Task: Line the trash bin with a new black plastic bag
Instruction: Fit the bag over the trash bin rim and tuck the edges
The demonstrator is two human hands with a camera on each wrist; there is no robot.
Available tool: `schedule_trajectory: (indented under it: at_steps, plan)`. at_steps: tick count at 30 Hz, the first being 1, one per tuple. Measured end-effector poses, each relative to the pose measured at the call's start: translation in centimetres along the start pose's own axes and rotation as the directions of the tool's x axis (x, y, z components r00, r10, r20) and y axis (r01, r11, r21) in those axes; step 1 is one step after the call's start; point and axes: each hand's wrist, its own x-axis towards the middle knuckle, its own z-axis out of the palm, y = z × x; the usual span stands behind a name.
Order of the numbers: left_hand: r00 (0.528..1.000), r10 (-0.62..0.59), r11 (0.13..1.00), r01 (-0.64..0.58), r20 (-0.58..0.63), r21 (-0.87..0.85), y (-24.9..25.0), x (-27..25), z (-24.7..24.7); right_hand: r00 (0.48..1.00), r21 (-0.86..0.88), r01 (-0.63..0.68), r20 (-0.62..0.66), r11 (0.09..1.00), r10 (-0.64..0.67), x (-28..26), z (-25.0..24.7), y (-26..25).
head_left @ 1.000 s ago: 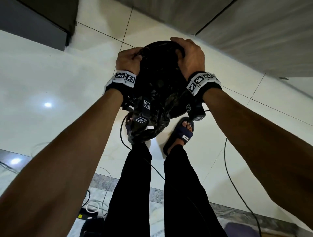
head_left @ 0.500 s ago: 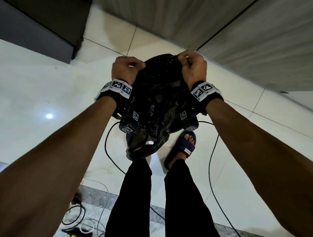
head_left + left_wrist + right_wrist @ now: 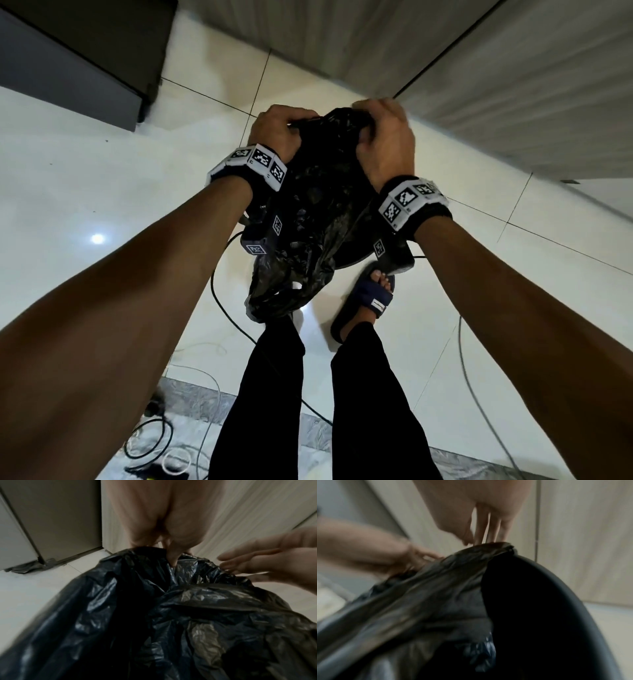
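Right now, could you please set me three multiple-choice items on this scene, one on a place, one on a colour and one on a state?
1. Where does the plastic bag hang?
A. between the wrists, above the tiled floor
B. on a table
C. over a chair

2. What colour is the bag?
A. white
B. black
C. green

3. How is the left hand?
A. flat on the floor
B. empty at the side
C. gripping the bag's top edge

Answers:
1 A, the head view shows it dangling over the tiles.
2 B, glossy black film in every view.
3 C, its fingers curl into the top, opposite the right hand.
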Motion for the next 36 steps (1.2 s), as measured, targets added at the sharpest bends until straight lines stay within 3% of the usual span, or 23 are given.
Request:
schedule_trajectory:
  at_steps: [3,6,11,15,18,23,26,29,32,36]
  plan:
    - [1.0,-0.017,1.0,0.018,0.02,-0.018,-0.8,0.1,0.0,0.966,-0.084,0.112,0.242,0.99,-0.089,-0.9,0.8,-0.1]
    - [0.998,-0.064,0.995,0.063,0.0,-0.076,-2.0,-0.1,-0.3,0.938,-0.165,0.065,0.346,0.984,-0.005,-1.0,0.9,0.5]
    - [0.989,-0.132,0.978,0.117,-0.073,-0.174,-3.8,-1.4,-1.3,0.985,-0.033,-0.008,0.171,0.999,0.013,-1.4,0.0,1.5]
    - [0.984,-0.146,0.974,0.126,-0.097,-0.191,-4.3,-1.9,-1.4,0.998,0.0,0.004,0.063,1.0,-0.004,-1.6,-1.0,1.5]
    - [0.982,-0.159,0.971,0.137,-0.101,-0.198,-4.2,-2.1,-1.5,0.997,0.066,-0.075,-0.005,0.995,0.076,-1.3,-1.8,2.0]
    - [0.98,-0.175,0.969,0.155,-0.092,-0.194,-4.5,-1.9,-1.4,0.967,-0.103,-0.223,0.101,0.969,0.234,-0.2,-1.5,3.2]
    - [0.977,-0.157,0.981,0.138,-0.145,-0.134,-4.0,-1.7,-1.4,0.977,-0.159,-0.181,0.081,0.971,0.196,0.1,-1.5,2.9]
    - [0.987,-0.031,0.997,0.02,-0.159,-0.07,-2.2,-1.5,-1.6,0.99,-0.244,-0.128,0.034,0.961,0.141,-0.1,-1.5,1.7]
    - [0.992,0.092,0.995,-0.094,-0.084,-0.02,0.1,-0.8,-1.3,0.982,-0.158,-0.143,0.1,0.977,0.16,-0.4,-1.2,0.3]
    - [0.992,0.089,0.996,-0.089,0.09,-0.004,1.4,0.4,-0.6,0.965,0.062,-0.163,0.219,0.985,0.146,-1.9,0.5,-0.3]
